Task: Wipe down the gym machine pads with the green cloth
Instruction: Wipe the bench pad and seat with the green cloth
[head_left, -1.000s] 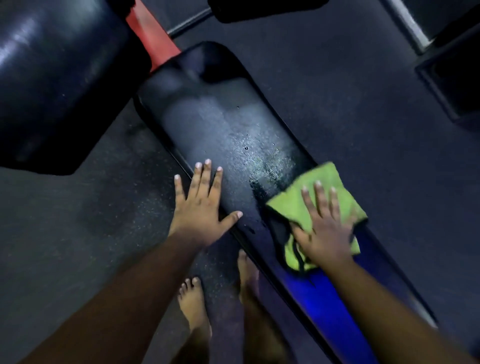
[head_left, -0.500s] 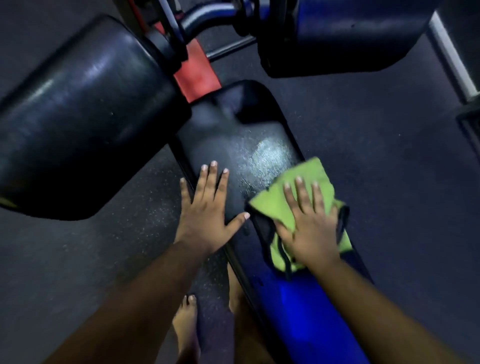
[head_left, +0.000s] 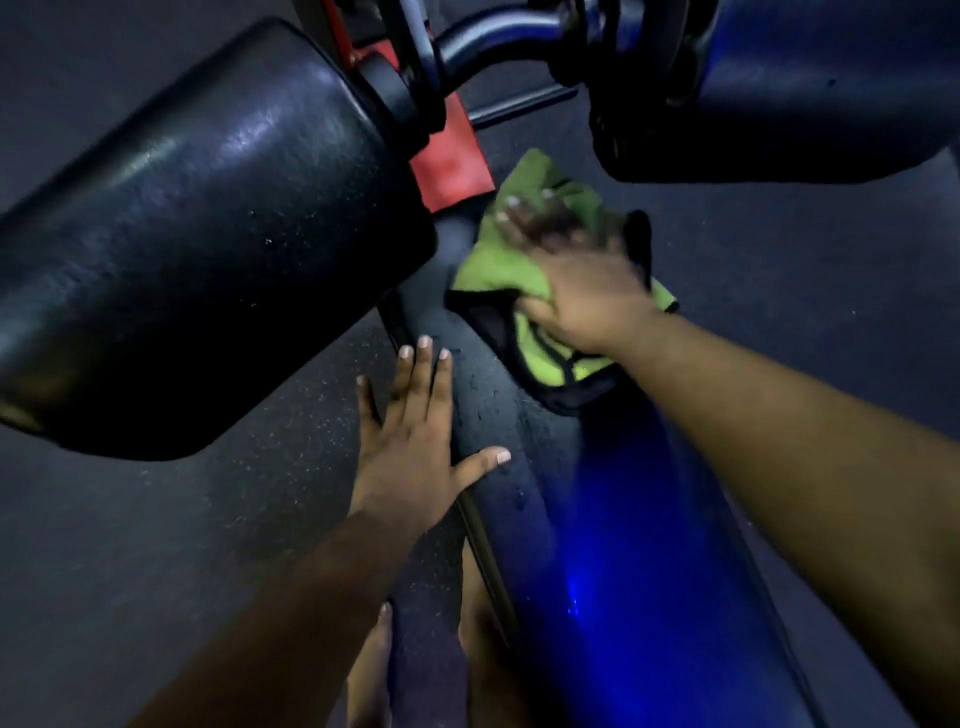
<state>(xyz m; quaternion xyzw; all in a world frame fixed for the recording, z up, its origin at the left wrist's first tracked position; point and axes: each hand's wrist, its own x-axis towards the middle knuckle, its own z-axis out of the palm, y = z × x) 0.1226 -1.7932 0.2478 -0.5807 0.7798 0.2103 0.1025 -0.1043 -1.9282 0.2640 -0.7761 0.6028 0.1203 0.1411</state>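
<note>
A long dark bench pad (head_left: 524, 467) runs from the bottom right up toward the machine frame, wet and shiny with a blue glare near me. The green cloth (head_left: 493, 265) with black edging lies at the pad's far end. My right hand (head_left: 576, 280) presses flat on the cloth with fingers extended, blurred by motion. My left hand (head_left: 415, 436) rests flat and spread on the pad's left edge, thumb pointing right. A big black roller pad (head_left: 197, 239) hangs at the left, and a second one (head_left: 789, 88) at the top right.
A red frame part (head_left: 449, 166) and a dark metal bar (head_left: 488, 36) join the rollers above the bench. Speckled dark rubber flooring (head_left: 208, 545) surrounds the machine. My bare feet (head_left: 369, 670) stand beside the bench's left edge.
My right hand has pushed the green cloth up the bench pad to its far end near the red frame. My left hand stays planted on the pad's left edge. The view has moved closer to the rollers.
</note>
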